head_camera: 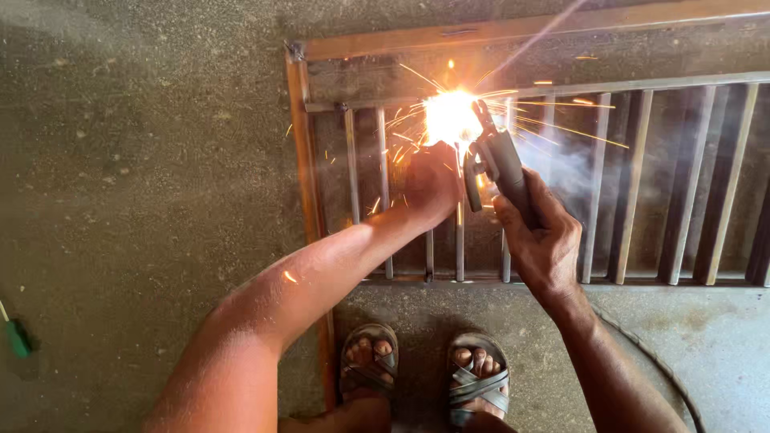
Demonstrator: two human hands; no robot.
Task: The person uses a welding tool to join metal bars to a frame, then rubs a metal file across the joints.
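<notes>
Two bare forearms fill the near edge, and between them stand two feet in grey strapped sandals [425,377] on rough, speckled concrete floor [144,160]. One right hand [541,236] has its fingers wrapped around the handle of a single grey welding electrode holder [497,156], which points to the far side, its tip at a white-orange flare [451,116]. Thin orange sparks shoot out of the flare in many streaks to the left and right, and pale smoke drifts to its right. One left hand [433,184] sits just left of the holder, fingers curled into a loose fist on one of the grille's bars; whether it clasps the bar cannot be told.

Under both hands lies one rusty brown metal grille frame [301,160], flat on the floor, with about a dozen slim upright bars between two cross rails. One dark cable [666,369] curves along the floor at near right. One green-handled tool [16,337] lies at far left, well apart from the frame.
</notes>
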